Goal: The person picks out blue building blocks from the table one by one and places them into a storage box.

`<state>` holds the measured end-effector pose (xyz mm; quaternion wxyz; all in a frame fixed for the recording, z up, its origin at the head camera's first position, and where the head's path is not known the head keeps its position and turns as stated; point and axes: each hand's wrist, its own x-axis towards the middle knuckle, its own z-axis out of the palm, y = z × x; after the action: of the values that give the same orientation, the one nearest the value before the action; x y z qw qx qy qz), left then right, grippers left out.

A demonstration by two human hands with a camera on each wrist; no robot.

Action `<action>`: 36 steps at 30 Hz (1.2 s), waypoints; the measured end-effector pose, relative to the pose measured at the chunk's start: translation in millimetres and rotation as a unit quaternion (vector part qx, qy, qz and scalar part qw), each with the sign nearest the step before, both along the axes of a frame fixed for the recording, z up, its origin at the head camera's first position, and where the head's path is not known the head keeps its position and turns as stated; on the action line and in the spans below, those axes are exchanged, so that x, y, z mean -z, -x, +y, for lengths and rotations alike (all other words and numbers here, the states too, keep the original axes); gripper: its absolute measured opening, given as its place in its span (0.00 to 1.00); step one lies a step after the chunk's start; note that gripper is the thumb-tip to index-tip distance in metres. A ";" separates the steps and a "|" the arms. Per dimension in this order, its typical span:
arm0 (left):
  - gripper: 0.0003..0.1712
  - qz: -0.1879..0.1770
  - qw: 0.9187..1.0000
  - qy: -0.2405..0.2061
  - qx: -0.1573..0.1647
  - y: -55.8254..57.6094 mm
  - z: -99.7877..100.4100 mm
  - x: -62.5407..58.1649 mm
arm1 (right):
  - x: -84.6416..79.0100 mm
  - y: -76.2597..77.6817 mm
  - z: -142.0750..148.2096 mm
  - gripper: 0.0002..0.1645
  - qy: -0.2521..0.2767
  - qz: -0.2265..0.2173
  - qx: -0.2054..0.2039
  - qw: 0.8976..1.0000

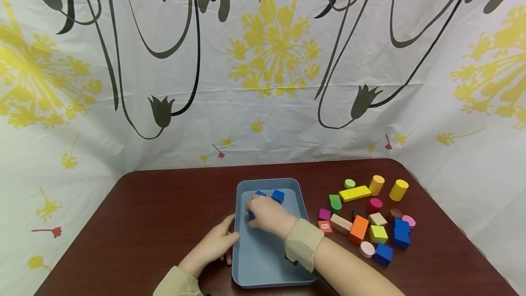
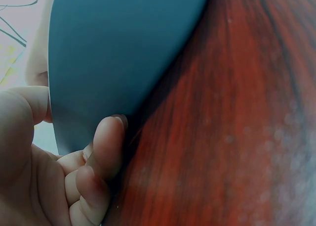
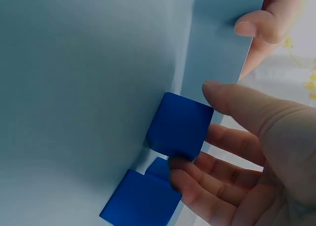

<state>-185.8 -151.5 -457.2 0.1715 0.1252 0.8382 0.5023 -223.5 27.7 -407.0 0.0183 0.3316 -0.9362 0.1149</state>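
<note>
A blue-grey tray point(image 1: 271, 264) lies on the dark wooden table. My left hand point(image 1: 211, 243) grips its left side, the thumb over the rim and the fingers against the outer wall point(image 2: 108, 48). Inside the tray, near the left wall, my right hand point(image 1: 271, 215) pinches a blue cube point(image 3: 180, 124) between thumb and fingertips. Close beside that cube in the right wrist view is another blue block point(image 3: 140, 199), with part of a further blue piece behind it. From the head view, one blue block point(image 1: 278, 196) sits farther back in the tray, and the right hand partly covers the others.
Right of the tray, many loose blocks are spread out, among them a long yellow block point(image 1: 355, 193), an orange block point(image 1: 359, 229), yellow cylinders point(image 1: 398, 190) and blue blocks point(image 1: 383, 255). A patterned white cloth point(image 1: 283, 118) hangs behind the table point(image 1: 164, 214).
</note>
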 end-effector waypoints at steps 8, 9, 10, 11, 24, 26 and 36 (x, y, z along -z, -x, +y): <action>0.34 -0.004 1.000 -0.001 0.000 0.9 0.0 -0.1 | -7.2 -1.5 1.5 0.22 0.001 -0.005 -0.001 1.000; 0.34 -0.005 1.000 -0.002 0.001 1.0 -0.2 -0.1 | -8.1 -1.5 1.7 0.22 0.001 -0.006 0.000 1.000; 0.34 -0.006 1.000 -0.003 0.002 1.0 -0.3 0.0 | -8.9 -1.5 1.8 0.23 0.002 -0.008 0.000 1.000; 0.34 -0.007 1.000 -0.004 0.002 1.1 -0.4 0.1 | -9.7 -1.4 1.9 0.23 0.003 -0.009 0.001 1.000; 0.35 -0.003 1.000 -0.004 0.006 0.7 -0.3 0.9 | -26.3 -8.0 13.3 0.26 -0.028 0.055 -0.005 0.998; 0.35 0.000 1.000 -0.004 0.006 0.3 -0.2 1.0 | -29.2 -9.7 16.9 0.28 -0.033 0.063 -0.004 0.997; 0.35 0.004 1.000 0.001 -0.001 -1.2 0.9 -0.5 | -44.9 -15.1 45.9 0.31 -0.027 0.060 0.023 0.998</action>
<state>-184.6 -150.6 -456.7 0.1674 0.1265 0.8395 0.5012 -208.4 73.7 -362.1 0.0687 0.3163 -0.9437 0.0689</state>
